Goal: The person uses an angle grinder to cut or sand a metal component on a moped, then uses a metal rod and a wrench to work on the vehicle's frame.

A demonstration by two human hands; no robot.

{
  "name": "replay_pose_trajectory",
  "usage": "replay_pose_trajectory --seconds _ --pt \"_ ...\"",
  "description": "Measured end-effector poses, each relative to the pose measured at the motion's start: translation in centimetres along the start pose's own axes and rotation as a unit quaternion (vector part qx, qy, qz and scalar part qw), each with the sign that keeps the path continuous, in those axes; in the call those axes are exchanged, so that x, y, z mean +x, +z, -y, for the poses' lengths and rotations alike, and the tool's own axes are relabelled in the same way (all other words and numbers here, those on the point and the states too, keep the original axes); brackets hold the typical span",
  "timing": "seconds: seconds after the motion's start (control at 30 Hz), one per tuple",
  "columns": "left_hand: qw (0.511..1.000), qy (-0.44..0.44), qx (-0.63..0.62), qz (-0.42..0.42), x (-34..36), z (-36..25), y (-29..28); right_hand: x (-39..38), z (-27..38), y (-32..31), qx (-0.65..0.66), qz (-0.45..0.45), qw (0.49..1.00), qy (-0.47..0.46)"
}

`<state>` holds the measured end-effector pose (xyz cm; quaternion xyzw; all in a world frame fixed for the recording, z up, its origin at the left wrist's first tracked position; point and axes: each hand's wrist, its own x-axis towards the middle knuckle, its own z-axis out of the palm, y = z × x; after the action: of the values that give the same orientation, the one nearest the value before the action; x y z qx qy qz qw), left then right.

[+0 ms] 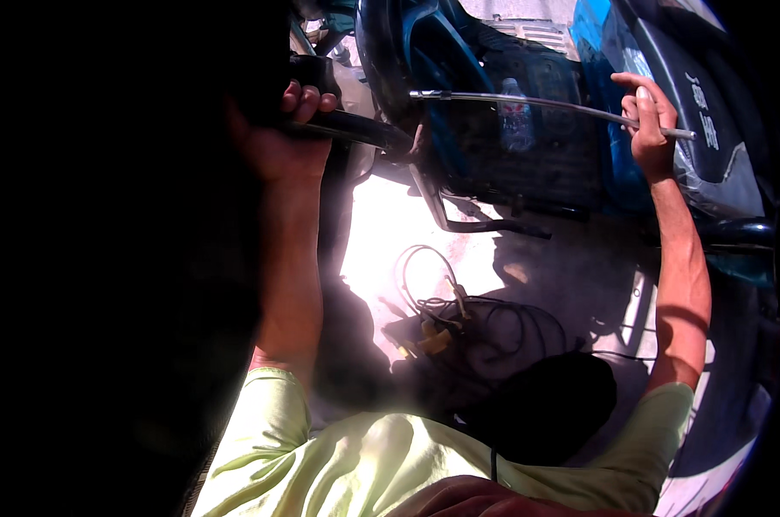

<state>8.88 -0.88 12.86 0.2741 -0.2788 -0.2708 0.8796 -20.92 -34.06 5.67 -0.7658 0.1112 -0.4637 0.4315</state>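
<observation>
My left hand wraps its fingers round a thick black bar at the front of a blue and black scooter; part of this hand is lost in deep shadow. To the right, my right hand is closed on a long thin metal rod, its index finger sticking out. The rod runs leftward across the scooter, and its thicker, stepped end reaches the dark front part. Behind the rod, a clear plastic bottle lies on the scooter's footboard.
A dark seat with clear plastic wrap is at the right. Below the footboard, a bent black metal bar sticks out. Tangled cables with yellow connectors lie on the sunlit ground. The left side is black.
</observation>
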Motion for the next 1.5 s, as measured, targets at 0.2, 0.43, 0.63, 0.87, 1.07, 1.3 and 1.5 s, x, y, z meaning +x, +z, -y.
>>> replay_pose_trajectory --seconds 0.2,0.43,0.63,0.87,1.07,1.3,1.5 --pt "1.0 0.001 -0.009 0.003 0.6 1.2 -1.4 2.2 0.1 -0.5 0.0 -0.011 1.0 -0.01" --pt "1.0 0.005 -0.016 0.022 0.1 1.3 -1.2 2.8 -0.7 -0.2 -0.023 -0.052 0.997 -0.058" --pt "0.999 0.003 -0.019 0.034 0.1 1.2 -0.7 4.1 -2.1 0.4 -0.02 -0.07 0.996 -0.06" --pt "0.999 0.003 -0.016 0.042 0.0 1.0 -0.9 5.3 -2.9 1.7 -0.021 -0.113 0.991 -0.067" --pt "0.999 -0.003 -0.01 0.045 0.0 0.9 -1.0 7.4 -5.7 1.1 -0.103 -0.114 0.984 -0.093" --pt "0.998 -0.012 -0.023 0.063 -0.1 0.8 -0.9 7.9 -8.1 1.5 -0.201 -0.127 0.96 -0.15" --pt "0.999 -0.001 -0.015 0.05 -0.3 1.0 -0.5 9.4 -6.8 2.6 -0.316 -0.17 0.887 -0.29"
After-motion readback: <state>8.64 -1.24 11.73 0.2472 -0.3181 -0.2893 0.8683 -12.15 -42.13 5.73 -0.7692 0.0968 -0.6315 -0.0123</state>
